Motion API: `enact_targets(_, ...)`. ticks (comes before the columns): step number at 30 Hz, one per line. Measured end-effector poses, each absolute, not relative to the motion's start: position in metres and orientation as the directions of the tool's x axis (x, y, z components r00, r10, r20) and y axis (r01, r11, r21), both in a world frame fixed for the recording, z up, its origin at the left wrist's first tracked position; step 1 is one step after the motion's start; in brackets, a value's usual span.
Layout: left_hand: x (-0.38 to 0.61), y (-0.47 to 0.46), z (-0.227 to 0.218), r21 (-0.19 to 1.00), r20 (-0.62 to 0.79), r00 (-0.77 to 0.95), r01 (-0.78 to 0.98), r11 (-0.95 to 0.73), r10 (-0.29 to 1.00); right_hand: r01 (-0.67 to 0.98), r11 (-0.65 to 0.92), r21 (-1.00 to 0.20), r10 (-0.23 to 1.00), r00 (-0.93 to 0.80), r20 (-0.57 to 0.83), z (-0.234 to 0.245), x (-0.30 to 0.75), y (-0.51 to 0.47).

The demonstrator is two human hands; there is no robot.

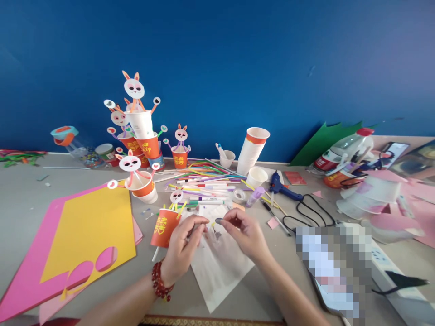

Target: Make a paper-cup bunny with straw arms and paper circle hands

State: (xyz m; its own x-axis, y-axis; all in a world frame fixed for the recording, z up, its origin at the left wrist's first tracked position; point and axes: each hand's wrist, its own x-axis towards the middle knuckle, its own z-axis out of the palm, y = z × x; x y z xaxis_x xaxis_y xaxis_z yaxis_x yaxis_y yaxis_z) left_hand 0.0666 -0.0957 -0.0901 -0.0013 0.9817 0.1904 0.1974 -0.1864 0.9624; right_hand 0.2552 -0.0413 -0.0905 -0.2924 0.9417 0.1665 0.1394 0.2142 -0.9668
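Note:
My left hand point(183, 244), with a red bead bracelet point(160, 278) on its wrist, has its thumb and fingers pinched together. What they hold, if anything, is hidden. Facing it, my right hand point(246, 233) pinches a small dark piece point(218, 221), too small to name, between thumb and forefinger. Both hands are above a white sheet of paper point(217, 276) with grey smudges. Just left of my left hand, a red paper cup point(165, 228) leans over, with yellow straws and a rabbit face point(176, 195) at its mouth.
Several rabbit cups point(144, 149) stand at the back left, near yellow card point(98, 226). Straws and markers point(207, 185) lie behind the paper. A cup stack point(251, 151), a blue glue gun point(283, 188) with its cord, a blurred phone point(335, 271) and a power strip point(384, 262) are rightward.

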Motion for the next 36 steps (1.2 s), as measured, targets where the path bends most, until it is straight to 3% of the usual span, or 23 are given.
enact_targets(4, 0.064, -0.095, -0.094, 0.963, 0.231, 0.022, 0.135, -0.232, 0.973, 0.565, 0.301, -0.768, 0.925, -0.369, 0.091, -0.098, 0.273, -0.023)
enact_targets(7, 0.064, -0.097, -0.095, 0.967, 0.212, 0.061, 0.133, -0.218, 0.975, 0.691, 0.325, -0.646, 0.937, -0.327, 0.122, -0.102, 0.275, -0.02)
enact_targets(10, 0.066, -0.1, -0.094, 0.964, 0.209, 0.072, 0.151, -0.218, 0.975, 0.633, 0.402, -0.662, 0.915, -0.286, 0.283, -0.097, 0.27, -0.028)
enact_targets(14, 0.067, -0.104, -0.096, 0.941, 0.222, 0.122, 0.233, -0.245, 0.967, 0.299, 0.585, -0.754, 0.805, -0.326, 0.496, -0.083, 0.256, -0.048)
enact_targets(17, 0.067, -0.106, -0.099, 0.908, 0.254, 0.138, 0.306, -0.285, 0.957, 0.219, 0.598, -0.771, 0.787, -0.343, 0.513, -0.08, 0.247, -0.059)
enact_targets(25, 0.07, -0.105, -0.1, 0.719, 0.395, 0.22, 0.53, -0.449, 0.892, 0.306, 0.579, -0.755, 0.812, -0.299, 0.502, -0.088, 0.241, -0.065)
enact_targets(36, 0.07, -0.105, -0.103, 0.691, 0.418, 0.221, 0.552, -0.467, 0.881, 0.231, 0.496, -0.837, 0.848, -0.339, 0.409, -0.086, 0.243, -0.061)
